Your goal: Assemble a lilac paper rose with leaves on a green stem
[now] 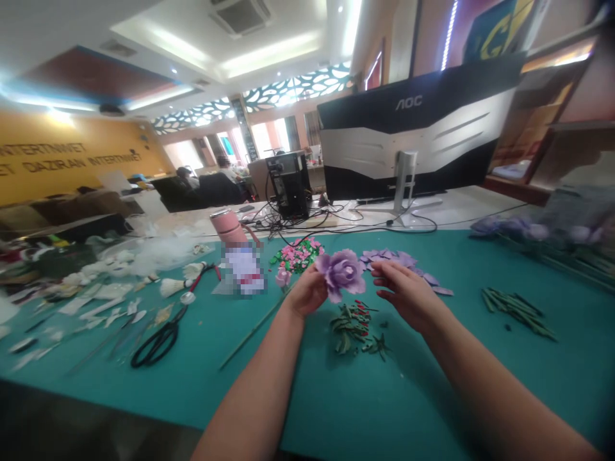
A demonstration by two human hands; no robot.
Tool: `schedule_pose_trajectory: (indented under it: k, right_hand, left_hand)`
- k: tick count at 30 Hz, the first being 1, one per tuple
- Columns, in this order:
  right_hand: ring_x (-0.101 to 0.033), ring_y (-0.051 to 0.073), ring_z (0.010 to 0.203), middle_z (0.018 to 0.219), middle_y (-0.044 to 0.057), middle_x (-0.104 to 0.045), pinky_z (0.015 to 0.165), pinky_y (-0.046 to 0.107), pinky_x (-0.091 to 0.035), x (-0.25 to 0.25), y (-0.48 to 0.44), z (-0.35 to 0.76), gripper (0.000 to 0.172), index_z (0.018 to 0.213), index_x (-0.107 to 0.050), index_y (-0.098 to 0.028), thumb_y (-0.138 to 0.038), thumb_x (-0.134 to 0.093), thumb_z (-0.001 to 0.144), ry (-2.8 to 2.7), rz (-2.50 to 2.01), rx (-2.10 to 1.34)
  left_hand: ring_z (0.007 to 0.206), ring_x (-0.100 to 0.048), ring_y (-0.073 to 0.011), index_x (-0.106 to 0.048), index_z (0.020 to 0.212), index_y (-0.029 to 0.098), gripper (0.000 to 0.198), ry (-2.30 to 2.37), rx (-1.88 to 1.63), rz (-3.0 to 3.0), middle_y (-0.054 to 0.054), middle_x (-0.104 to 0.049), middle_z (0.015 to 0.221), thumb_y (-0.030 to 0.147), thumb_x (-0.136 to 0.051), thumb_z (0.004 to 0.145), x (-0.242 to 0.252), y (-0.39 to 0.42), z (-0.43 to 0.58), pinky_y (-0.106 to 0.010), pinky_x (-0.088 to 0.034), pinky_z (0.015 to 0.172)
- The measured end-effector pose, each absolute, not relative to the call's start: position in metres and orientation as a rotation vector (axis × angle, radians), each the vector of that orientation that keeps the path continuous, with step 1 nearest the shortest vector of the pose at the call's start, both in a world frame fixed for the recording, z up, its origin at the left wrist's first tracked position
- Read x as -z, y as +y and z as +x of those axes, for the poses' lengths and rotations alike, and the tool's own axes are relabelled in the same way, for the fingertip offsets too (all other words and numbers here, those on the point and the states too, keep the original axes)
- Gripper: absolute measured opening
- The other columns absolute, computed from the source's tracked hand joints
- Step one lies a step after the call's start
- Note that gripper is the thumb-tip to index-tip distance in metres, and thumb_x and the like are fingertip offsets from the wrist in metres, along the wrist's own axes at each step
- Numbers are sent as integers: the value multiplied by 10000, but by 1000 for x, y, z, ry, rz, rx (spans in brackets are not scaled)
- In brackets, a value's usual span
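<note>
Okay, so the left hand (306, 292) is closed in a narrow pinch around the base of a big lilac artificial rose (342, 272), with thin, slightly glossy petals (foam or paper, can't tell from here). Holding it low like that leaves the whole bloom free and facing up. The right hand (406, 293) is loosely open, fingers curved, right beside the flower, and I can't tell if it's actually touching a petal. Just past those fingers sit some loose lilac petals (391, 259), handy on the teal work mat (336, 410).

Everything's laid out within reach, sorted into little piles: a heap of dark green leaves with red buds (352, 330) right below the hands, a pink-and-green flower cluster (298, 255) on the far side, and a bundle of narrow dark green strips (516, 314) off to the right. A long thin green stem (254, 326) lies on the mat left of the left arm, and black-handled scissors (158, 339) sit further left, near a pink insulated bottle (228, 225). Behind it all, there's a big AOC monitor (413, 128).
</note>
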State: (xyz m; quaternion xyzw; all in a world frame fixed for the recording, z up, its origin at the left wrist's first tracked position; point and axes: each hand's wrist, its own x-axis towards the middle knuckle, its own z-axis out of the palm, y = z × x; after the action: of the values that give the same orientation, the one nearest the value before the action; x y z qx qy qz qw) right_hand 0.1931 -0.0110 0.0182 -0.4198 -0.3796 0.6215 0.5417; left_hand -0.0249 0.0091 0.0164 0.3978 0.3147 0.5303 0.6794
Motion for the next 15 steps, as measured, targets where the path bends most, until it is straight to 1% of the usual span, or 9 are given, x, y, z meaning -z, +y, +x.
schedule_pose_trajectory:
  k: [3,5,6,8,11,15]
  right_hand:
    - [-625,184,985,1200,48,-659,693,257,-536,-11,-13,191,194,969,-727,-252,-373,-693,821,-740,-1014,-1549]
    - [-620,212,1069,1291,60,-620,750,307,-566,-9,-13,189,157,971,-708,-243,-340,-637,870,-645,-1029,-1605]
    - [-616,221,1097,1322,69,-602,776,336,-574,-9,-14,188,168,983,-696,-238,-346,-596,902,-611,-1022,-1641]
    - [-623,229,1104,1342,86,-588,801,380,-579,-10,-17,184,252,1034,-666,-233,-409,-501,963,-573,-978,-1733]
    - [-665,227,1010,1258,101,-637,783,402,-577,-14,-23,178,406,1129,-612,-236,-548,-398,981,-572,-863,-1885]
    - [-692,239,853,1009,102,-713,754,429,-571,-19,-31,173,552,1169,-574,-210,-649,-311,962,-591,-752,-1979]
  left_hand:
    - [626,-579,-88,-599,875,152,287,828,-1233,1153,20,-619,726,163,-732,620,-22,7,-22,-197,-451,593]
    - [657,-576,-86,-613,878,149,231,977,-1211,1420,12,-628,766,156,-677,655,-30,3,-22,-197,-439,611]
    - [672,-576,-88,-621,892,151,219,1062,-1179,1551,5,-637,798,158,-651,675,-35,1,-21,-201,-438,621]
    - [688,-576,-97,-629,920,164,208,1232,-1091,1812,1,-648,841,166,-608,713,-48,-7,-19,-215,-442,635]
    - [734,-586,-122,-628,927,189,200,1400,-908,2219,0,-656,880,161,-571,737,-71,-20,-12,-241,-450,669]
    - [782,-593,-160,-617,909,200,175,1463,-582,2633,-15,-642,895,152,-542,759,-93,-31,3,-278,-454,703]
